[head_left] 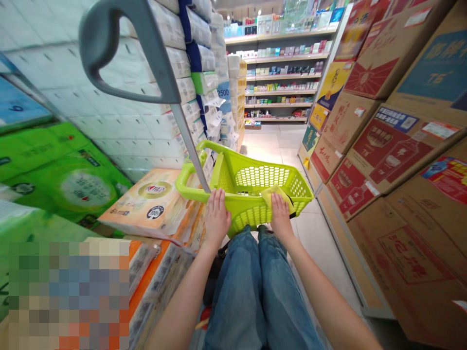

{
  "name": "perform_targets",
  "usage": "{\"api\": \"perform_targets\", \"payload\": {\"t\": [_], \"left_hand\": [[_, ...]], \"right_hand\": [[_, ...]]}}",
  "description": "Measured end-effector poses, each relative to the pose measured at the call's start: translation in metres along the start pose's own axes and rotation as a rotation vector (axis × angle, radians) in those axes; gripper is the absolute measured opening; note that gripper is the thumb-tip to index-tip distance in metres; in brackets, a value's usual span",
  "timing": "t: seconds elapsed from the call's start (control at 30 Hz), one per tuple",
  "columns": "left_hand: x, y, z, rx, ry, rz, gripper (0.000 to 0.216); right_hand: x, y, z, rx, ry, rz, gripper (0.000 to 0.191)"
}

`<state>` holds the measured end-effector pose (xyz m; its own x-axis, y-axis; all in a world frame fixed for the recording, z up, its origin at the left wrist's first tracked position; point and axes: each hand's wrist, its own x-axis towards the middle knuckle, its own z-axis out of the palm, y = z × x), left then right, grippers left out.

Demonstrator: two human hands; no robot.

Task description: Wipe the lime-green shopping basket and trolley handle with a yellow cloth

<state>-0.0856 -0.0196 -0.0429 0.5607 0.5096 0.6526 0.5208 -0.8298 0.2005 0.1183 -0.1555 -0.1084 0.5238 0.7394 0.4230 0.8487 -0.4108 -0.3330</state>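
A lime-green shopping basket (251,200) with a grid of holes in its sides stands in front of my knees. A metal pole (191,146) rises from its left end to a grey loop handle (160,58). My left hand (218,216) grips the near rim beside the foot of the pole, its fingers together over the edge. My right hand (280,216) holds a yellow cloth (270,194) against the near rim toward the basket's right end. The cloth lies under my fingers and drapes over the rim. My thumbs are partly hidden.
Packs of tissue (146,194) are stacked close on the left, beside a wall of white packs (120,131). Printed cardboard boxes (383,150) line the right. A tiled aisle floor (268,141) leads to shelves (280,58) of small goods at the back.
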Motion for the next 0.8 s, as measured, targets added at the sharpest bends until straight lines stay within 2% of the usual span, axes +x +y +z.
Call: {"api": "perform_targets", "payload": {"t": [0.1, 0.17, 0.33, 0.43, 0.53, 0.63, 0.8], "left_hand": [[0.0, 0.0, 0.001, 0.003, 0.004, -0.003, 0.077], [0.0, -0.001, 0.002, 0.006, 0.004, -0.011, 0.076], [0.0, -0.003, 0.004, 0.019, 0.015, -0.004, 0.069], [0.0, -0.005, 0.003, 0.032, 0.005, 0.02, 0.063], [-0.001, -0.005, 0.002, 0.028, 0.001, 0.029, 0.067], [-0.001, -0.004, 0.003, 0.016, 0.003, 0.016, 0.074], [0.0, -0.001, 0.003, 0.019, 0.002, -0.012, 0.076]], "right_hand": [[0.009, -0.029, -0.001, 0.019, -0.051, 0.146, 0.08], [0.017, -0.058, -0.001, 0.051, -0.109, 0.185, 0.082], [0.034, -0.142, -0.003, 0.19, -0.207, 0.006, 0.083], [0.035, -0.165, -0.003, 0.227, -0.182, -0.049, 0.081], [0.03, -0.153, -0.004, 0.198, -0.145, -0.128, 0.08], [0.024, -0.123, -0.002, 0.137, -0.113, -0.179, 0.081], [0.014, -0.066, 0.0, 0.016, -0.064, -0.126, 0.08]]}}
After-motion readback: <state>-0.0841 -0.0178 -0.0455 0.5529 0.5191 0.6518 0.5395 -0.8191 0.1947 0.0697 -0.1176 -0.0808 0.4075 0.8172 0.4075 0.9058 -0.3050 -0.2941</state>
